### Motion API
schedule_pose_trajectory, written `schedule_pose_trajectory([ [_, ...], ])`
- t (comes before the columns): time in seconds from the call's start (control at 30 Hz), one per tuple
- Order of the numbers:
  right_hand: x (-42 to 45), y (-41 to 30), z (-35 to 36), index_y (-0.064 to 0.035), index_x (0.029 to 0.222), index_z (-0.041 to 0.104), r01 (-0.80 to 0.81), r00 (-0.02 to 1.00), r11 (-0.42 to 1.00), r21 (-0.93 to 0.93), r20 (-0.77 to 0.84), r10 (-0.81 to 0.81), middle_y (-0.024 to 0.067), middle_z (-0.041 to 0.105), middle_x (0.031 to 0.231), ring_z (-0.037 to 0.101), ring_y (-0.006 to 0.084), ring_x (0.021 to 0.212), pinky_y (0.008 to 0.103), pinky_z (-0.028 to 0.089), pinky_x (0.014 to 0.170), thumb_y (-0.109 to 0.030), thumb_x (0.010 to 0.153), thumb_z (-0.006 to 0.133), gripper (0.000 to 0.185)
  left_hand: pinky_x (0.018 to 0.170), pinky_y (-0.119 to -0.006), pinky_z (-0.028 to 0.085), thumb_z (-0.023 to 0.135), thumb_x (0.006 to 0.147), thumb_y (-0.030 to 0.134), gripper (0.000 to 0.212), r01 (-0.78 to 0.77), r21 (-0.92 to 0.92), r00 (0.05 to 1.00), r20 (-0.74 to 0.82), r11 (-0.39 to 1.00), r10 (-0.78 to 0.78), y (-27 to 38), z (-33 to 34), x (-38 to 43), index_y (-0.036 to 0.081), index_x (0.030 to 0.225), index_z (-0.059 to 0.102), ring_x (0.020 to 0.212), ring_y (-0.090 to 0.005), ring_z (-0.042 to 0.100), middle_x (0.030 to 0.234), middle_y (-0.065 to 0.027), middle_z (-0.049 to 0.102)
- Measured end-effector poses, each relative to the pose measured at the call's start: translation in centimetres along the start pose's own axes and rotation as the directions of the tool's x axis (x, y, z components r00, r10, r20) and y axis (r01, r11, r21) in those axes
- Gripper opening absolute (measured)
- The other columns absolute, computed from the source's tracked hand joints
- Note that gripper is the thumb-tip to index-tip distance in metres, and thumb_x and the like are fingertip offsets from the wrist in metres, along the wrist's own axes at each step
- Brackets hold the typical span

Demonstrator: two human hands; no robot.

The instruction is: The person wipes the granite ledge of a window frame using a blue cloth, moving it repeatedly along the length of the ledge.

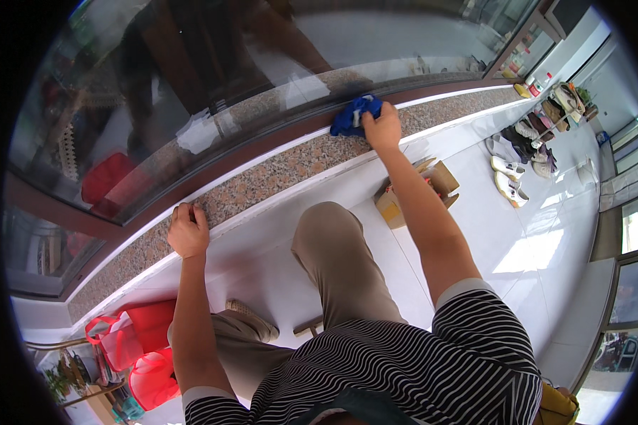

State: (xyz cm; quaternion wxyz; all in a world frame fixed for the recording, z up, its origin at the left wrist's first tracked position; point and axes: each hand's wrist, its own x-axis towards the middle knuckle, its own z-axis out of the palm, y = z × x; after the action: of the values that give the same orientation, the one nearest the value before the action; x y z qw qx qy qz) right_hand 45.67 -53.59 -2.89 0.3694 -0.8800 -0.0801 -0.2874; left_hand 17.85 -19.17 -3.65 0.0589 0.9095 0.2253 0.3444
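My right hand (384, 126) grips a crumpled blue cloth (355, 116) with a pale patch, pressed against the lower frame (276, 137) of a large glass window and the edge of a speckled stone sill (276, 183). Farther left, my left hand (190, 228) rests on the same sill with its fingers curled in; nothing shows in it. The window glass (191, 95) above the sill holds reflections.
An opened cardboard box (396, 206) stands on the floor below the sill. Shoes (509, 180) and a shoe rack lie to the right. A red-capped bottle (539, 85) stands at the sill's far end. Red bags (151, 325) are at the lower left.
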Motion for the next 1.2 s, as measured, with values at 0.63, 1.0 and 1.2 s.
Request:
schedule_pose_trajectory([
  [0.63, -7.9, -12.2, 3.0, -0.0048, 0.092, 0.055, 0.408, 0.878, 0.913, 0.014, 0.269, -0.396, 0.0150, 0.054, 0.096, 0.058, 0.0326, 0.091, 0.0455, 0.052, 0.067, -0.026, 0.068, 0.072, 0.036, 0.057, -0.044, 0.046, 0.055, 0.087, 0.028, 0.022, 0.028, -0.030, 0.999, 0.024, 0.999, -0.028, -0.2, 0.0, -0.2, 0.010, 0.075, 0.055, 0.067, -0.0320, 0.059, 0.075, -0.0076, 0.060],
  [1.0, -5.3, -8.4, 3.4, 0.0000, 0.090, 0.055, -0.069, 0.997, 0.997, 0.034, 0.030, 0.068, 0.0218, 0.059, 0.090, 0.060, 0.0405, 0.082, 0.0474, 0.049, 0.071, -0.021, 0.073, 0.067, 0.029, 0.056, -0.044, 0.047, 0.055, 0.086, 0.030, 0.022, 0.043, -0.007, 0.999, -0.006, 0.999, -0.043, 0.5, 0.3, -0.1, 0.011, 0.073, 0.055, 0.066, -0.0322, 0.060, 0.075, -0.0065, 0.060],
  [1.2, -8.0, -14.0, 2.5, -0.0049, 0.092, 0.055, 0.337, 0.874, 0.940, 0.045, 0.356, -0.331, 0.0152, 0.056, 0.097, 0.059, 0.0353, 0.090, 0.0448, 0.050, 0.074, -0.030, 0.075, 0.069, 0.034, 0.056, -0.043, 0.047, 0.055, 0.086, 0.029, 0.022, 0.026, 0.002, 1.000, 0.002, 1.000, -0.026, 0.2, 0.3, -0.1, 0.011, 0.075, 0.055, 0.066, -0.0317, 0.060, 0.076, -0.0062, 0.060],
])
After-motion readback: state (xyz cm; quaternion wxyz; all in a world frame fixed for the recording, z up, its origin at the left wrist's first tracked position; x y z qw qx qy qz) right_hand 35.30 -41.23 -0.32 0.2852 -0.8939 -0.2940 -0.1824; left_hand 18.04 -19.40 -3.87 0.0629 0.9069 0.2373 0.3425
